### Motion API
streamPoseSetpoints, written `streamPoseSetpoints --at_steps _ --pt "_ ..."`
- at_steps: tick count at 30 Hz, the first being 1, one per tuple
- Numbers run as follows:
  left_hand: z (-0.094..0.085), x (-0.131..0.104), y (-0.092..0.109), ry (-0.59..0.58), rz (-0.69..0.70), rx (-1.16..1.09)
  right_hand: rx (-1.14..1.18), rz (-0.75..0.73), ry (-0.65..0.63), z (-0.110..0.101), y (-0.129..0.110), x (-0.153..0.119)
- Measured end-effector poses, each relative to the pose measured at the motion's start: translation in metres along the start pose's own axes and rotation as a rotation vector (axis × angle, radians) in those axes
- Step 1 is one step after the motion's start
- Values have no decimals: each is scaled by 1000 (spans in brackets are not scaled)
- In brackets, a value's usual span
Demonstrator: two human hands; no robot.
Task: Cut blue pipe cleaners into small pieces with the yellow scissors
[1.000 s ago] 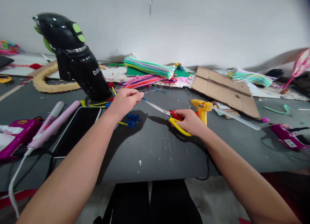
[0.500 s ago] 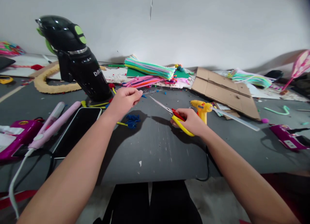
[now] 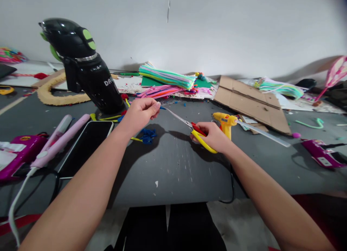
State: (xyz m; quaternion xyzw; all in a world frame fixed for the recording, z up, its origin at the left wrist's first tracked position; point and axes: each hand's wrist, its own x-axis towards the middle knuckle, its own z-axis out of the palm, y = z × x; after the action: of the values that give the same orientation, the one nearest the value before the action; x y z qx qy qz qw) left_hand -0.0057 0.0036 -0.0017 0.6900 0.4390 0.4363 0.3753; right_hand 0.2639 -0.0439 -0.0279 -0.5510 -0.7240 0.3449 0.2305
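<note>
Held up over the table, my left hand (image 3: 145, 111) pinches a small blue piece (image 3: 162, 107), whose tip sticks out past the fingertips. My right hand (image 3: 207, 133) is wrapped round scissors (image 3: 201, 139) with red and yellow handles. Their blades point left, and the tips are beside the blue piece; whether they touch it I cannot tell. Below my left hand lies a bunch of blue curled pieces (image 3: 148, 135) with a yellow stem. A yellow glue gun (image 3: 226, 120) with a clear stick is just behind my right hand.
A black bottle (image 3: 94, 77) stands at the left behind a phone (image 3: 86, 146) and a pink straightener (image 3: 62, 139). Pipe cleaners (image 3: 166, 76) lie at the back, with cardboard (image 3: 249, 102) right of them. Purple devices (image 3: 21, 155) sit at both sides.
The scissor blades have moved slightly left, closer to the blue piece at my left fingertips. My left hand has turned a little, showing more of its curled fingers.
</note>
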Motion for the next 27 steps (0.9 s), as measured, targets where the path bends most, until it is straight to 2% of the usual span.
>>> streamPoseSetpoints --at_steps 16,22,27 --pt "2 1 -2 29 -11 -13 -80 -24 37 2 4 1" --pt "1 2 -4 40 -5 -36 8 18 17 3 6 1" --pt "2 3 -4 49 -52 -103 68 21 -19 1 1 0"
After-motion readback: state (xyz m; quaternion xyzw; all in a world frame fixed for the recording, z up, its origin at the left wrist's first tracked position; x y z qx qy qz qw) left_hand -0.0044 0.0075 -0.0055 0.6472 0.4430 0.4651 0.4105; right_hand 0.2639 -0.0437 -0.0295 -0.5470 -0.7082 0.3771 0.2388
